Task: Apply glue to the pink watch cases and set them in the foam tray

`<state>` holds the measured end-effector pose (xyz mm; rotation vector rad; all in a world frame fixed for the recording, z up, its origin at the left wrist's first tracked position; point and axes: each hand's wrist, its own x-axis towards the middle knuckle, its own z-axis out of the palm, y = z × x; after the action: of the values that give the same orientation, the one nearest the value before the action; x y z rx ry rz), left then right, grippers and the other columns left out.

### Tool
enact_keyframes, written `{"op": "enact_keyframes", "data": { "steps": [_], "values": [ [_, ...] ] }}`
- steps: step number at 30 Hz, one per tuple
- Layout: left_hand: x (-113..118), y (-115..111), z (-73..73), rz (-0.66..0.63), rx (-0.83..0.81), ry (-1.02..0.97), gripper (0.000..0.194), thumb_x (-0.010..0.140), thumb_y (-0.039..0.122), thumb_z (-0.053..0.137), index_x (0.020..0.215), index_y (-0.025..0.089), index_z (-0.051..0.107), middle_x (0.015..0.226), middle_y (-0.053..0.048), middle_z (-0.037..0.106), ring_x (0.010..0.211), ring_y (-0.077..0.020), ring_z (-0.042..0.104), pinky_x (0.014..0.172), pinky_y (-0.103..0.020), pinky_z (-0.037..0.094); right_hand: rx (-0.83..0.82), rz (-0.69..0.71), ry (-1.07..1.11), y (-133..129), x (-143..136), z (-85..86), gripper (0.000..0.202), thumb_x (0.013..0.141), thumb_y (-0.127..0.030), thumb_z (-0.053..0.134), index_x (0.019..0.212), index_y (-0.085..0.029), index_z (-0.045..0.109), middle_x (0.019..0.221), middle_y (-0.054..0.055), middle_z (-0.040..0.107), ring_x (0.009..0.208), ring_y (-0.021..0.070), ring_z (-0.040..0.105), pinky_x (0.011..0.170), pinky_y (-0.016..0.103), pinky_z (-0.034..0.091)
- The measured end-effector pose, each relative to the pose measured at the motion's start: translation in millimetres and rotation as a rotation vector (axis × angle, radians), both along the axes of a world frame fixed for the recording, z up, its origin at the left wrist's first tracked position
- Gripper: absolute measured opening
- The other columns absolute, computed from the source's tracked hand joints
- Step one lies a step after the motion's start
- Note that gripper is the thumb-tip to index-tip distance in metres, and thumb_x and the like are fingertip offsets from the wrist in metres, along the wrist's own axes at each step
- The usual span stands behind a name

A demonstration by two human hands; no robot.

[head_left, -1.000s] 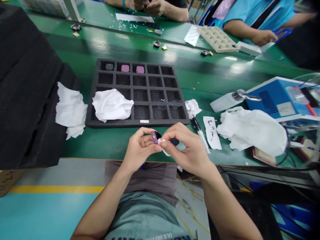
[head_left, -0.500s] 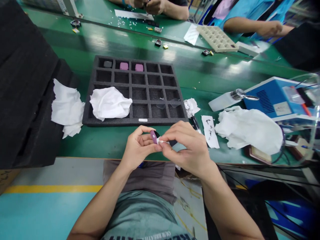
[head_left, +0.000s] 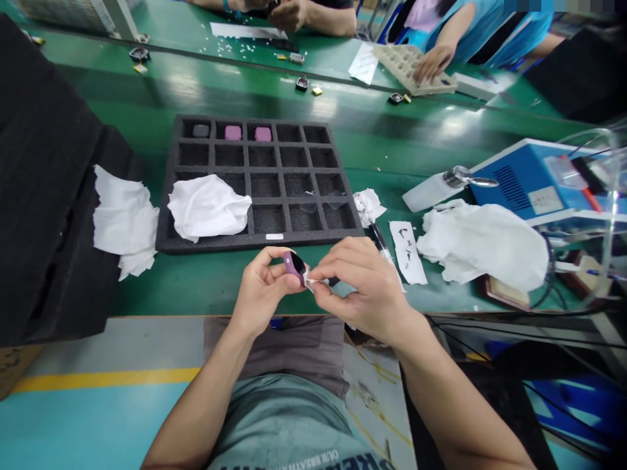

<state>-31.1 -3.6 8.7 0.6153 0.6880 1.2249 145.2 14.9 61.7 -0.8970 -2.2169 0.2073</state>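
My left hand grips a small purple watch case between thumb and fingers, its black screen turned to the right. In a pinch of thumb and fingers, my right hand has a bit of white tissue against the lower edge of the case. Part of the tissue is hidden by the fingers. Just beyond both hands lies a black foam tray with square compartments. Two purple cases and one dark case sit in its back row. A crumpled white cloth covers its front left compartments.
Black foam blocks are stacked at left, a white cloth beside them. To the right are a marker, a paper strip, a dispenser bottle, a white rag and a blue machine. Co-workers' hands are across the bench.
The watch case has tilted, so more of its black screen shows, and the tissue stays at its lower edge. Across the bench, a co-worker's hand has come down onto the beige tray.
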Motion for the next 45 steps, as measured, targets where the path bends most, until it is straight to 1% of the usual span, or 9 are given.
{"op": "enact_keyframes", "data": {
  "steps": [3, 7, 12, 20, 24, 29, 35, 40, 45],
  "values": [
    [-1.7, -0.7, 2.3, -0.004, -0.040, 0.019, 0.060, 0.065, 0.054, 0.094, 0.101, 0.016, 0.066, 0.081, -0.004, 0.080, 0.070, -0.0166, 0.078, 0.068, -0.024, 0.065, 0.023, -0.028, -0.042, -1.6, 6.8, -5.4, 0.012, 0.084, -0.010, 0.073, 0.085, -0.020, 0.068, 0.076, 0.000, 0.075, 0.071, 0.0180, 0.065, 0.070, 0.040, 0.045],
    [-2.8, -0.7, 5.7, 0.007, -0.093, 0.012, 0.065, 0.064, 0.065, 0.089, 0.098, 0.015, 0.068, 0.088, -0.008, 0.083, 0.079, -0.0224, 0.082, 0.066, -0.023, 0.065, 0.008, -0.069, 0.036, -3.9, 13.3, -6.8, 0.013, 0.085, -0.010, 0.075, 0.084, -0.021, 0.068, 0.076, 0.000, 0.075, 0.070, 0.0172, 0.064, 0.070, 0.040, 0.046],
    [-3.7, -0.2, 6.7, -0.012, -0.109, -0.010, 0.062, 0.064, 0.063, 0.090, 0.096, 0.014, 0.069, 0.090, -0.007, 0.083, 0.084, -0.0246, 0.083, 0.065, -0.022, 0.066, -0.117, -0.097, 0.187, -4.3, 11.6, -4.2, 0.014, 0.088, -0.010, 0.072, 0.087, -0.023, 0.067, 0.081, 0.002, 0.075, 0.074, 0.0165, 0.064, 0.070, 0.038, 0.050],
    [-4.7, 0.3, 6.3, -0.011, -0.118, -0.030, 0.061, 0.066, 0.063, 0.089, 0.098, 0.014, 0.070, 0.088, -0.007, 0.083, 0.077, -0.0208, 0.082, 0.066, -0.023, 0.066, -0.284, -0.063, 0.336, -4.0, 2.3, -10.8, 0.011, 0.093, -0.012, 0.069, 0.094, -0.024, 0.068, 0.088, 0.001, 0.073, 0.083, 0.0156, 0.064, 0.073, 0.033, 0.052],
    [-3.2, 0.1, 5.7, 0.003, -0.126, -0.014, 0.064, 0.066, 0.064, 0.089, 0.101, 0.014, 0.070, 0.085, -0.004, 0.081, 0.070, -0.0184, 0.079, 0.066, -0.025, 0.066, -0.267, -0.035, 0.370, -2.6, -10.5, -8.9, 0.011, 0.093, -0.012, 0.069, 0.096, -0.023, 0.069, 0.089, 0.002, 0.073, 0.085, 0.0163, 0.065, 0.076, 0.034, 0.052],
    [-1.1, 0.1, 5.5, 0.046, -0.111, 0.000, 0.056, 0.070, 0.058, 0.090, 0.099, 0.015, 0.071, 0.079, 0.001, 0.075, 0.066, -0.0118, 0.072, 0.066, -0.022, 0.063, -0.159, 0.011, 0.306, -0.4, -30.3, -4.4, 0.012, 0.096, -0.012, 0.065, 0.095, -0.022, 0.069, 0.090, 0.003, 0.073, 0.087, 0.0181, 0.063, 0.079, 0.038, 0.050],
    [-2.3, 1.7, 5.3, 0.010, -0.173, 0.011, 0.059, 0.071, 0.067, 0.085, 0.094, 0.014, 0.072, 0.080, -0.004, 0.079, 0.071, -0.0188, 0.078, 0.068, -0.027, 0.064, -0.066, -0.061, 0.188, 7.5, -23.3, -18.7, 0.012, 0.099, -0.016, 0.061, 0.093, -0.024, 0.069, 0.090, 0.004, 0.074, 0.088, 0.0205, 0.063, 0.080, 0.042, 0.046],
    [-4.5, 0.9, 5.2, 0.017, -0.196, 0.016, 0.066, 0.070, 0.073, 0.081, 0.095, 0.012, 0.074, 0.088, -0.012, 0.083, 0.083, -0.0245, 0.081, 0.071, -0.028, 0.063, -0.150, -0.084, 0.227, 13.5, -16.2, -27.8, 0.012, 0.097, -0.014, 0.062, 0.092, -0.023, 0.067, 0.089, 0.004, 0.074, 0.087, 0.0205, 0.063, 0.080, 0.041, 0.049],
    [-2.6, 0.8, 6.8, 0.045, -0.191, -0.007, 0.059, 0.071, 0.067, 0.084, 0.089, 0.013, 0.070, 0.085, -0.006, 0.082, 0.077, -0.0193, 0.080, 0.072, -0.026, 0.063, -0.177, -0.026, 0.331, 9.9, -29.9, -15.1, 0.012, 0.096, -0.012, 0.064, 0.091, -0.023, 0.066, 0.087, 0.002, 0.073, 0.084, 0.0179, 0.064, 0.080, 0.038, 0.050]
  ]
}}
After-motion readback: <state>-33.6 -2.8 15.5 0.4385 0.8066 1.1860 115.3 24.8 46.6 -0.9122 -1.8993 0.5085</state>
